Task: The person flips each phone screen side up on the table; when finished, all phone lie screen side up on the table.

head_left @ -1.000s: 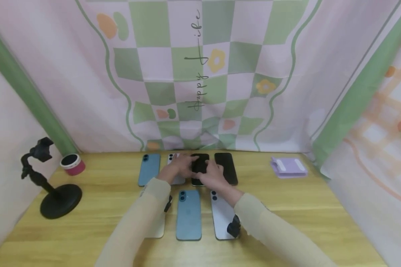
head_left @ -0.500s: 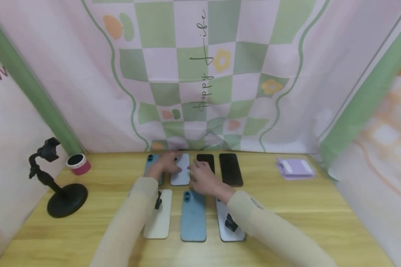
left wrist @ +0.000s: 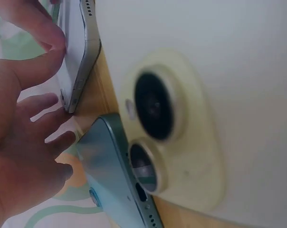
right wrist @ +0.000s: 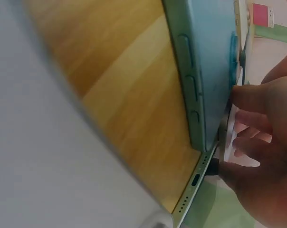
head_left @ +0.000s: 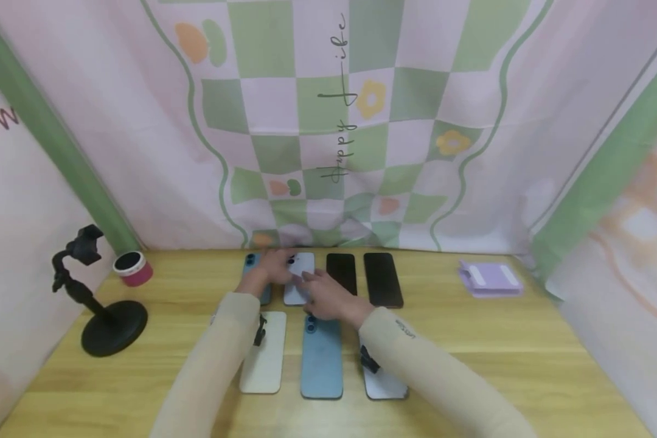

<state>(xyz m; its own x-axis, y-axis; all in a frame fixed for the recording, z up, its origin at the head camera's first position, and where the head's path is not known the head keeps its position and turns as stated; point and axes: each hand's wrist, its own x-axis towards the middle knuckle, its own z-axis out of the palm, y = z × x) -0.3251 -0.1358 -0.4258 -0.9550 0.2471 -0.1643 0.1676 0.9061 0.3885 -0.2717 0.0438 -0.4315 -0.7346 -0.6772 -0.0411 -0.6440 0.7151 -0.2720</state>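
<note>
My left hand (head_left: 274,266) reaches over the upper left of a white phone (head_left: 303,261) lying camera side up in the back row. In the left wrist view its fingers are spread and the thumb touches this phone's (left wrist: 76,47) face. My right hand (head_left: 328,295) is at the same phone's lower right, fingers extended. A blue phone (head_left: 265,295) lies partly under the left hand. Two black phones, one (head_left: 342,267) beside the right hand and another (head_left: 383,280) further right, lie screen up. The right hand hovers just above the top of a nearer blue phone (head_left: 322,365).
In the front row a cream phone (head_left: 264,359) lies left and a white phone (head_left: 385,386) right, partly under the right sleeve. A black stand (head_left: 112,328) and a pink-white jar (head_left: 134,269) stand left. A lilac holder (head_left: 491,280) lies right. A curtain hangs behind.
Both hands have moved left, away from the nearer black phone to the white phone. The right hand has closed in on its right side during the last half second.
</note>
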